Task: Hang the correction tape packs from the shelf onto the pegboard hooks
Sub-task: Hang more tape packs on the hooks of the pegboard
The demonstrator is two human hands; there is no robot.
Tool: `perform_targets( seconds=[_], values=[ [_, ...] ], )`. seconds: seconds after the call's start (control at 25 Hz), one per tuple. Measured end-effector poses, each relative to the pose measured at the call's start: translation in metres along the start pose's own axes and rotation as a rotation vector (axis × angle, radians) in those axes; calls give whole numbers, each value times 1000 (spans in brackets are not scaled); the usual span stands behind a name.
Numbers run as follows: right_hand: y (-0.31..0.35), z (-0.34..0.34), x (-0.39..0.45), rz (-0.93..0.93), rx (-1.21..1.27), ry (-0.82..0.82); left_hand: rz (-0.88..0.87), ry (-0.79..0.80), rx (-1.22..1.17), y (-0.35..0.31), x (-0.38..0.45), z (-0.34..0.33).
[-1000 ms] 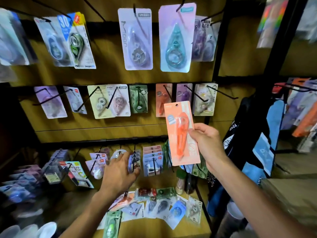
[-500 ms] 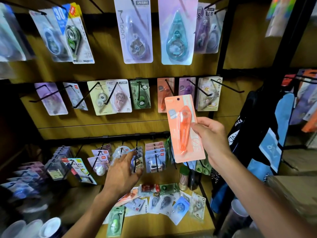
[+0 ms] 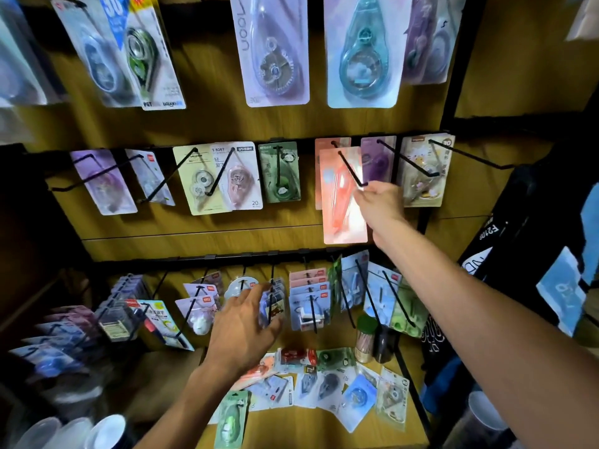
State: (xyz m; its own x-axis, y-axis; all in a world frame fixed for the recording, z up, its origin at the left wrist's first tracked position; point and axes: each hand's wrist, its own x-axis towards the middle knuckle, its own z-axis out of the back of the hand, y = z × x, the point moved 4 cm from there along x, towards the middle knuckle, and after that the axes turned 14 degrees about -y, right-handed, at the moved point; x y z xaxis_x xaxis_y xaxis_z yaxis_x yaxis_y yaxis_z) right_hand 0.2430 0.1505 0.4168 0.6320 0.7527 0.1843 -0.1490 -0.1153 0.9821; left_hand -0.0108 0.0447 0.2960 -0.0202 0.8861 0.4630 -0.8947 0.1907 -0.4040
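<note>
Head view, looking down and forward along our two bare arms at a shop display. Nearest to us, low in the frame, the wooden shelf (image 3: 324,426) carries a loose spread of correction tape packs (image 3: 327,385) lying flat and overlapping, not yet hung. Our left hand (image 3: 241,328) hovers just above their far edge with the fingers spread and relaxed, gripping nothing; its fingertips reach up among the small packs crowded on the bottom row of hooks (image 3: 308,306).

Farther back and higher, our right hand (image 3: 377,200) pinches the right edge of an orange pack (image 3: 340,202), holding it upright against the middle row of the pegboard (image 3: 201,124). The black hook (image 3: 350,168) crosses the top of the card, but the pack is blurred, so we cannot tell whether its hanging hole is threaded onto the wire. A matching orange pack seems to hang just behind it.

Judging the risks from here: if we let go before the hole is over the upturned tip, the pack would likely slide off and fall onto the shelf pile or the bottom row. The grip is only a fingertip pinch at one side, so the card could twist and miss the wire. The purple pack (image 3: 377,160) hangs just beside it, and a push could knock it askew. Our left hand, if it sweeps carelessly, could dislodge the crowded bottom-row packs.
</note>
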Motion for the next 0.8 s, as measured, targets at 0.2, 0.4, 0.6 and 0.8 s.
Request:
perform_targets(
  seconds=[0.2,0.4,0.6,0.8],
  values=[
    [-8,-52,59,35,-76,-13,-24,22,25,24,-2,-4],
    [-34,-47,45,-46,-45,-169,-15,43,-43,36,-27,-11],
    [-90,18,-61,175,-109,-200,91,-39,-152,46,-87,-24],
    [-227,88,-186,-88,16,-264,310,131,-191,67,-159,-82]
  ],
)
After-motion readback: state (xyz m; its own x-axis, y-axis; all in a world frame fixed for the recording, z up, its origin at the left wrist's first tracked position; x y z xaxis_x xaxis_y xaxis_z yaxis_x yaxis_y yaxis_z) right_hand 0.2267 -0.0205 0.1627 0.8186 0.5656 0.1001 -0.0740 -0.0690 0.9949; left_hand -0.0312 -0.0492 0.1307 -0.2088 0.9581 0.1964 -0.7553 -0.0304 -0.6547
